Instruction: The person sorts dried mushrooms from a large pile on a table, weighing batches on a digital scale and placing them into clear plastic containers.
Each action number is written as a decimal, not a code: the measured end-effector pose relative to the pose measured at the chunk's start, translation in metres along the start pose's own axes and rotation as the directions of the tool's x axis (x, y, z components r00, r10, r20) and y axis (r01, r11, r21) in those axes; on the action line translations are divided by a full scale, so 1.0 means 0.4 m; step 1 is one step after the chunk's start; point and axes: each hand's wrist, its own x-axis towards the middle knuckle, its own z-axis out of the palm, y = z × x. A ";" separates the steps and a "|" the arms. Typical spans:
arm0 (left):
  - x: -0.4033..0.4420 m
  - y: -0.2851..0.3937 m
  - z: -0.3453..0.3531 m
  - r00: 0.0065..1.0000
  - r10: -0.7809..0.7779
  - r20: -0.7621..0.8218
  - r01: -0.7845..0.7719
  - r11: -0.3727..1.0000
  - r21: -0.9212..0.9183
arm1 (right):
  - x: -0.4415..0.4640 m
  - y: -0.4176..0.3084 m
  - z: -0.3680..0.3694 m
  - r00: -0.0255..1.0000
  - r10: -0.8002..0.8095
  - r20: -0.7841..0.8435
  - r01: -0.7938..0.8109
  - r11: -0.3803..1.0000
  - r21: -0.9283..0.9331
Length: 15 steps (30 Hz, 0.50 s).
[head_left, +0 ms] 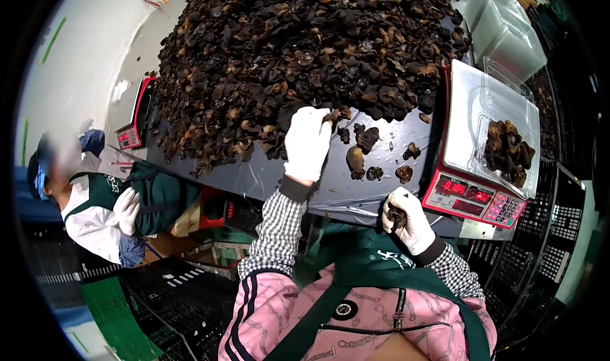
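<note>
A big heap of dark brown wood ear mushrooms (305, 56) covers most of the table. At its near edge, my left hand (307, 146) in a white glove has its fingers pinched on a small brown wood ear piece. My right hand (413, 224), also gloved, is closed around a dark wood ear mushroom (396, 217) by the table's front edge. Between the hands and the heap lie several loose wood ear pieces (356, 162). To the right, a red digital scale (467, 197) carries a clear plastic tray (473, 122) with a clump of wood ears (508, 150) in it.
Stacked clear plastic trays (505, 34) stand at the back right. A second red scale (129, 136) sits at the table's left side. Beyond it, a person in a green apron (114, 199) has gloved hands together. Black plastic crates (546, 240) are on the right.
</note>
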 end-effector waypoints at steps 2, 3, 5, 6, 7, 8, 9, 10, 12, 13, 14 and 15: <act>-0.010 0.084 -0.075 0.990 -0.132 0.038 0.138 0.964 -0.227 | -0.020 0.004 -0.007 0.996 0.087 0.033 -0.090 0.988 0.127; -0.035 0.109 -0.098 0.984 -0.141 0.104 0.168 0.931 -0.324 | -0.028 0.000 0.005 0.991 0.137 -0.005 -0.135 0.982 0.133; -0.085 0.170 -0.156 0.886 -0.084 0.457 0.257 0.907 -0.332 | -0.028 -0.004 0.006 0.970 0.196 0.142 -0.216 0.966 0.141; -0.113 0.195 -0.166 0.858 -0.059 0.509 0.310 0.851 -0.423 | -0.023 0.007 0.011 0.974 0.152 0.169 -0.176 0.974 0.143; -0.130 0.216 -0.164 0.830 -0.027 0.557 0.364 0.783 -0.505 | -0.017 0.017 0.012 0.975 0.106 0.195 -0.136 0.980 0.147; -0.142 0.210 -0.143 0.894 -0.027 0.448 0.251 0.858 -0.449 | -0.014 0.017 0.009 0.963 0.131 0.235 -0.167 0.976 0.143; -0.148 0.199 -0.123 0.943 -0.008 0.333 0.139 0.918 -0.371 | -0.012 0.016 0.007 0.950 0.153 0.274 -0.196 0.971 0.138; -0.125 0.201 -0.121 0.953 -0.049 0.300 0.125 0.963 -0.239 | -0.023 0.016 0.014 0.971 0.163 0.172 -0.185 0.975 0.119; -0.120 0.178 -0.063 0.966 -0.148 0.210 0.182 0.971 -0.154 | -0.026 0.025 -0.003 0.967 0.180 0.180 -0.200 0.974 0.103; -0.118 0.164 -0.041 0.951 -0.193 0.241 0.231 0.963 -0.141 | -0.031 0.023 -0.002 0.966 0.187 0.181 -0.206 0.974 0.094; -0.124 0.138 -0.018 0.898 -0.244 0.367 0.338 0.916 -0.216 | -0.038 0.021 0.008 0.979 0.166 0.121 -0.175 0.982 0.066; -0.124 0.124 -0.007 0.876 -0.283 0.391 0.426 0.834 -0.349 | -0.042 0.020 0.004 0.984 0.168 0.063 -0.172 0.984 0.055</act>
